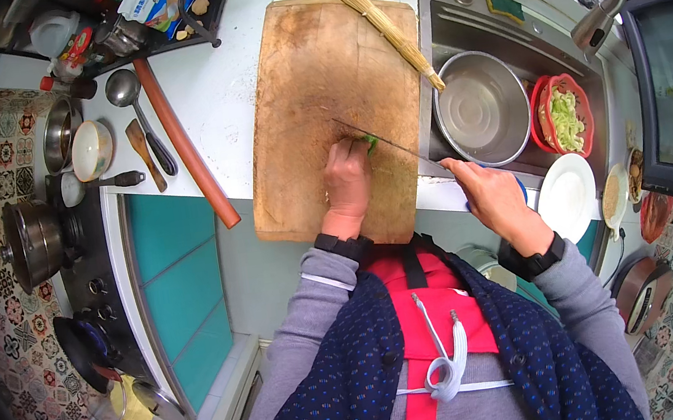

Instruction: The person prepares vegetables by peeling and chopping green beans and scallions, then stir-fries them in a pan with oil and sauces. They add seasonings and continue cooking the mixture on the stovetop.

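Note:
A thick wooden cutting board (316,53) lies before me on the white counter. My left hand (347,170) is over its nearer half, fingers curled on a small piece of green vegetable (371,143), most of which is hidden. In my right hand (490,193), off the board's right edge, is the handle of a kitchen knife (395,146). Seen nearly edge-on, its thin blade slants up and left across the board. The blade passes right beside my left fingertips and the green piece. My palm covers most of the handle.
A straw brush (386,28) lies across the board's upper right corner. In the sink (496,17) are a metal pot (482,105) and a red basket (584,113) of cut pale-green vegetable. A white plate (566,199) is beside my right hand. Leftward lie a reddish-brown stick (184,141) and a ladle (124,88).

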`<action>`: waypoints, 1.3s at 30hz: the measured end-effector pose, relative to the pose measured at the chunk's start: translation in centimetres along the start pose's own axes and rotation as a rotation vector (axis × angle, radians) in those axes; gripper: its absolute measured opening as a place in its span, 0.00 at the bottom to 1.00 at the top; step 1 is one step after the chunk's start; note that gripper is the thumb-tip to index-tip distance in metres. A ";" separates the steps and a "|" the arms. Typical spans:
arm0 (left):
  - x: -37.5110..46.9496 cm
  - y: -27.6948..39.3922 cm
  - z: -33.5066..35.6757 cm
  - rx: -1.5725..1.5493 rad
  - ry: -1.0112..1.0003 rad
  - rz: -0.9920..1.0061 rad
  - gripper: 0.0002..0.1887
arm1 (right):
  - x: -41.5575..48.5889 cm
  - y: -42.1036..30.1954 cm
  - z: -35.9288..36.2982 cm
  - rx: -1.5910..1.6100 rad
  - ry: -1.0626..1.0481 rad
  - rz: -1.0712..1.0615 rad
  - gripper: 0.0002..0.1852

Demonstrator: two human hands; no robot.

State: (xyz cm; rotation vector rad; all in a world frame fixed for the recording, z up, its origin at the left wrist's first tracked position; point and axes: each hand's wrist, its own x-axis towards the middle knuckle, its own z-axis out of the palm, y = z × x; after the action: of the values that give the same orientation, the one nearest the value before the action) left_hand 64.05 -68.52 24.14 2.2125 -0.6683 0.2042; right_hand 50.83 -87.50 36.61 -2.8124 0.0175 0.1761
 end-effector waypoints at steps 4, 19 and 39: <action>0.0 -0.4 0.0 0.126 0.006 0.191 0.13 | -0.2 -0.1 -1.4 -0.042 -0.072 -0.047 0.23; -1.3 -0.8 -1.1 0.198 -0.160 0.327 0.12 | 0.9 0.3 0.4 -0.008 -0.059 -0.073 0.29; -1.9 -1.3 -1.1 0.130 -0.124 0.313 0.09 | 2.4 -1.0 2.5 0.021 -0.060 -0.069 0.29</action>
State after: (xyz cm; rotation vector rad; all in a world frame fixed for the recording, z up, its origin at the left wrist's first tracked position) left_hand 63.17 -66.22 23.36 2.2473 -1.0985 0.2773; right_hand 52.98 -85.69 34.25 -2.7809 -0.0912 0.2427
